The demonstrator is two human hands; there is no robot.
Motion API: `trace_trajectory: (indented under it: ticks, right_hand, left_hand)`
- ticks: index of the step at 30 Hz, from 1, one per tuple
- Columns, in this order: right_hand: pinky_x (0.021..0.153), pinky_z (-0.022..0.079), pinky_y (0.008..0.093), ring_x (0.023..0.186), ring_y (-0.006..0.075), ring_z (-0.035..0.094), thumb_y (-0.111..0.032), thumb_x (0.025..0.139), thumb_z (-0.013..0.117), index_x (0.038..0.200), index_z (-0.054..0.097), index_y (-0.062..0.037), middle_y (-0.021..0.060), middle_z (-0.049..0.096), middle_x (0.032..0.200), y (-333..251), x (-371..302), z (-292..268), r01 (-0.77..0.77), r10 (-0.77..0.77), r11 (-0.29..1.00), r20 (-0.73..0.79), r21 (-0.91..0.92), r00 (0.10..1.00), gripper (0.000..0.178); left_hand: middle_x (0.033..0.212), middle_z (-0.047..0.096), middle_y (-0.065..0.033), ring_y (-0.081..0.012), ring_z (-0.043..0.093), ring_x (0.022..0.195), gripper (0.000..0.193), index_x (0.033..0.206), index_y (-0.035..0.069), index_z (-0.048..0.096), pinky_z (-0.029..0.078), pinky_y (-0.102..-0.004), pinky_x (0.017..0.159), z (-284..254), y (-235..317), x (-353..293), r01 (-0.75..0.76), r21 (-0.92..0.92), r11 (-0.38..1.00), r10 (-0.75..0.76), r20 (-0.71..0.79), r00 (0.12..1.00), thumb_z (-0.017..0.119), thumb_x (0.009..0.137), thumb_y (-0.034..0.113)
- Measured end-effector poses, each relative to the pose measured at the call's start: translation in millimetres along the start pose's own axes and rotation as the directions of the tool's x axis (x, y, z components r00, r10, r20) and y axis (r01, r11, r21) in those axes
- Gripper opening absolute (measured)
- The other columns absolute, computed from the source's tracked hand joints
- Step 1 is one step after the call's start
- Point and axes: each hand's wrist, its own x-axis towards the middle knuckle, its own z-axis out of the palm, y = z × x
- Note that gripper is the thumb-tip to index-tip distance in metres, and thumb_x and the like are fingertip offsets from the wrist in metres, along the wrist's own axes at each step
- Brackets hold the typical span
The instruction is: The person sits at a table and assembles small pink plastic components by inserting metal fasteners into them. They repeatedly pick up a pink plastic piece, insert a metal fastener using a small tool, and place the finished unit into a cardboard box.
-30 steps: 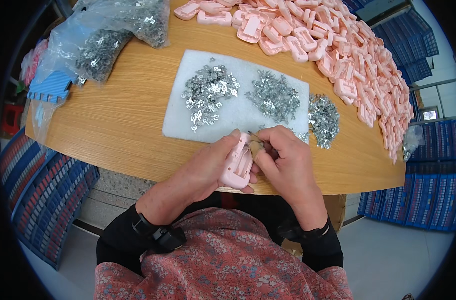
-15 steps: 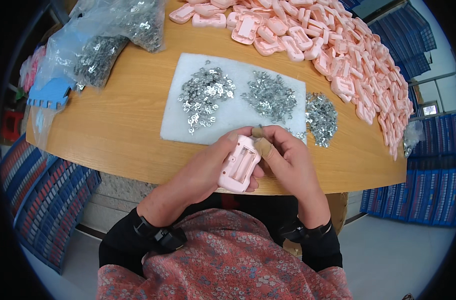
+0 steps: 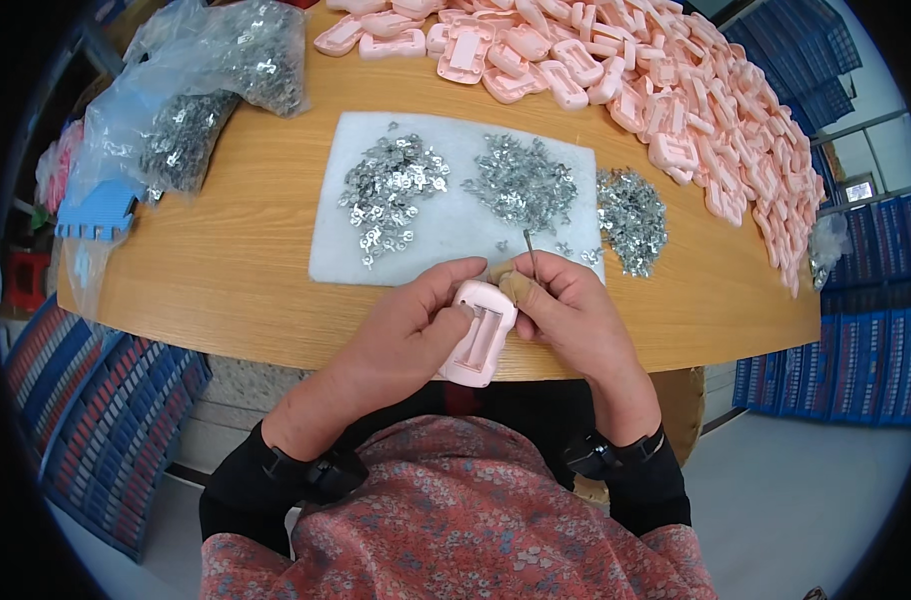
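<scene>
Just over the table's near edge, my left hand [image 3: 401, 325] grips a pale pink plastic housing [image 3: 464, 370], its thumb pressed on the upper left of the face. An open rectangular battery compartment faces up. My right hand [image 3: 581, 315], with tan coverings on thumb and fingertip, is closed at the housing's upper right corner. Between its fingers stands a thin metal tool [image 3: 529, 244], tip pointing away from me; its working end is hidden. Beyond lies a white foam sheet [image 3: 446, 250] bearing two heaps of small metal contact pieces [image 3: 396, 185].
Another heap of metal pieces [image 3: 632, 222] lies right of the sheet. Many pink housings [image 3: 676, 110] pile up along the far and right side. Clear bags of metal parts [image 3: 186, 145] and a blue foam piece [image 3: 96, 210] sit at left. Blue racks [image 3: 831, 370] stand beyond the table.
My left thumb has moved from the housing's side onto its face. The thin tool now shows upright above my right fingers. The whole view has shifted slightly.
</scene>
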Motion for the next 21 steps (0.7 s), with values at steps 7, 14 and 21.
trace_trajectory:
  ticks: [7, 14, 21]
  right_hand:
    - [0.056, 0.041, 0.0192, 0.063, 0.0018, 0.049, -0.020, 0.099, 0.060, 0.097, 0.064, -0.0003, -0.0035, 0.058, 0.076, -4.9, -2.5, 1.7, -0.007, 0.007, 1.000, -0.005, -0.016, 1.000, 0.020]
    - [0.056, 0.042, 0.0195, 0.062, 0.0021, 0.049, -0.021, 0.099, 0.061, 0.100, 0.063, -0.0003, -0.0035, 0.059, 0.077, -10.5, -7.1, 4.9, 0.052, -0.049, 0.997, -0.043, 0.055, 0.998, 0.021]
    - [0.060, 0.037, 0.0172, 0.067, 0.0011, 0.046, -0.010, 0.095, 0.065, 0.107, 0.061, -0.0018, -0.0062, 0.053, 0.079, 4.9, -9.0, 10.2, 0.192, -0.194, 0.981, -0.064, -0.031, 0.979, 0.015]
  left_hand:
    - [0.107, 0.065, -0.0047, -0.0120, 0.063, 0.090, 0.042, 0.139, 0.000, 0.047, 0.052, -0.0275, 0.079, 6.4, 18.3, 0.3, -0.062, 0.425, 0.903, 0.060, 0.017, 0.998, 0.051, 0.097, 0.006]
    - [0.100, 0.064, -0.0075, -0.0190, 0.064, 0.073, 0.036, 0.132, 0.001, 0.052, 0.051, -0.0284, 0.067, -1.1, -6.7, 4.7, -0.222, 0.353, 0.909, 0.241, -0.008, 0.971, 0.044, 0.099, 0.010]
    - [0.092, 0.060, -0.0054, -0.0127, 0.057, 0.066, 0.038, 0.135, 0.004, 0.048, 0.048, -0.0270, 0.059, -16.5, 6.3, 3.0, 0.234, -0.602, 0.764, -0.136, 0.205, 0.969, 0.038, 0.104, 0.023]
